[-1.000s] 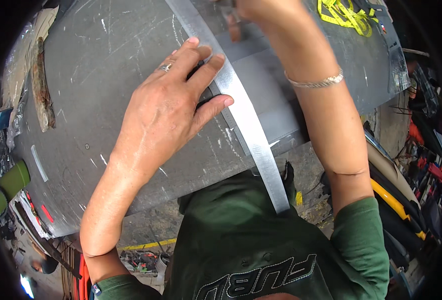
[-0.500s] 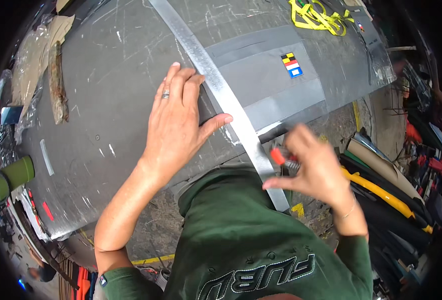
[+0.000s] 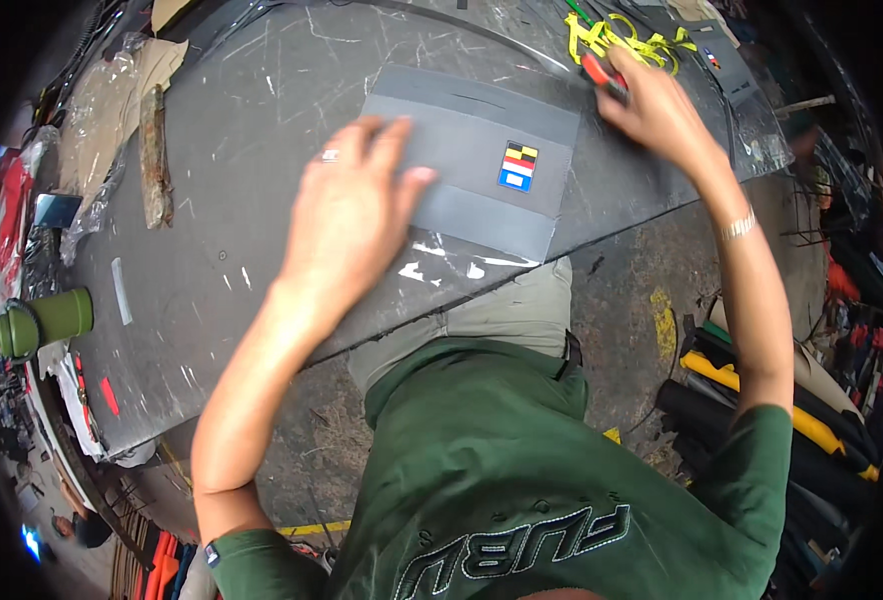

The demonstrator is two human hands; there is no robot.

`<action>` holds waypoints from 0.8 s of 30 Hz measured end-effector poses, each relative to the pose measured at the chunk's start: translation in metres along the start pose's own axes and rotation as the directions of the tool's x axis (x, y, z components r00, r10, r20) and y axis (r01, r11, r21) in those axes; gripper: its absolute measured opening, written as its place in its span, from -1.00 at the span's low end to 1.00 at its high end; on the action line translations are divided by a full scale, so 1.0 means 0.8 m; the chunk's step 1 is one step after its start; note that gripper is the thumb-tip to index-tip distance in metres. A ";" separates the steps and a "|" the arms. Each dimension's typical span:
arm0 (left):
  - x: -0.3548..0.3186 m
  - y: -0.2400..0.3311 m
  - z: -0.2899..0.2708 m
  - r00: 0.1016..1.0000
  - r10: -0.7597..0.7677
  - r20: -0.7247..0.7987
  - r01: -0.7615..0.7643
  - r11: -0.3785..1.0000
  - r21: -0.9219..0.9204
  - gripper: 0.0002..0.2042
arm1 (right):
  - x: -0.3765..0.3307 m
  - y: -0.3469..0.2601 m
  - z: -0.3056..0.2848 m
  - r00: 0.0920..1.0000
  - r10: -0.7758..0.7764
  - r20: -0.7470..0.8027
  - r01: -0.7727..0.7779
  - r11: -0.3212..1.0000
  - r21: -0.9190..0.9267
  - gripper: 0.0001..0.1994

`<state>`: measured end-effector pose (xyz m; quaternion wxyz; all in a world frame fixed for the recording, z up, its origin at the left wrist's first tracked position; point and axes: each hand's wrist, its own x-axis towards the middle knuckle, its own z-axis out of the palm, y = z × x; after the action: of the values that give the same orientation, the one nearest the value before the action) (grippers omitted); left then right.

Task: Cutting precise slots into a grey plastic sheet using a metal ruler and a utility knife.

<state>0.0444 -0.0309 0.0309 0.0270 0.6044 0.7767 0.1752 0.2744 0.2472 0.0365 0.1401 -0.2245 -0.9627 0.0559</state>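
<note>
A grey rectangular sheet lies flat on the scratched grey worktable, with a small striped coloured label near its right end. My left hand hovers or rests open at the sheet's left edge, fingers stretched out, a ring on one finger. My right hand reaches to the far right part of the table and is closed around a red-handled tool. Its tip is hidden, close to a tangle of yellow scraps.
A green cylinder lies at the table's left edge. A rough wooden strip and crumpled plastic sit at the far left. Black and yellow rolls lie on the floor to the right. A small red piece rests near the front corner.
The long metal ruler that lay across the sheet is gone from view. My right hand has swung from near my body out to the far right with the red-handled tool. My left hand has lifted off the ruler.
</note>
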 end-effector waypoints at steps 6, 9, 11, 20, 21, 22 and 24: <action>-0.029 -0.013 0.021 0.989 0.104 0.110 -0.113 0.990 0.083 -0.59 | 0.073 0.023 0.027 0.943 -0.181 -0.278 0.142 0.978 -0.156 -0.63; -0.060 -0.041 -0.018 0.953 0.065 0.295 -0.089 0.994 0.069 -0.57 | 0.035 -0.056 0.005 0.900 -0.168 -0.403 0.087 0.974 -0.211 -0.71; -0.068 -0.054 -0.031 0.932 0.046 0.360 -0.109 0.982 0.156 -0.52 | -0.008 -0.086 0.016 0.985 0.003 -0.175 -0.001 1.000 0.015 -0.53; -0.090 0.014 0.026 0.980 0.130 0.153 -0.085 0.959 -0.270 -0.32 | -0.174 -0.222 0.049 0.632 0.298 0.716 -0.773 0.307 0.555 -0.61; -0.091 0.020 0.024 0.971 0.176 0.160 -0.125 0.950 -0.285 -0.33 | -0.198 -0.228 0.071 0.721 0.374 0.583 -0.600 -0.084 0.796 -0.64; -0.095 0.024 0.022 0.961 0.218 0.169 -0.162 0.941 -0.297 -0.33 | -0.209 -0.233 0.093 0.714 0.377 0.589 -0.413 -0.452 0.790 -0.62; -0.093 0.022 0.025 0.965 0.220 0.145 -0.169 0.938 -0.303 -0.35 | -0.216 -0.244 0.109 0.721 0.399 0.566 -0.257 -0.605 0.754 -0.65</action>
<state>0.0861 -0.0932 0.0049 0.1661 0.6812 0.6735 0.2340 0.3161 -0.0087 -0.0559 0.2662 -0.3444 -0.2909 0.8520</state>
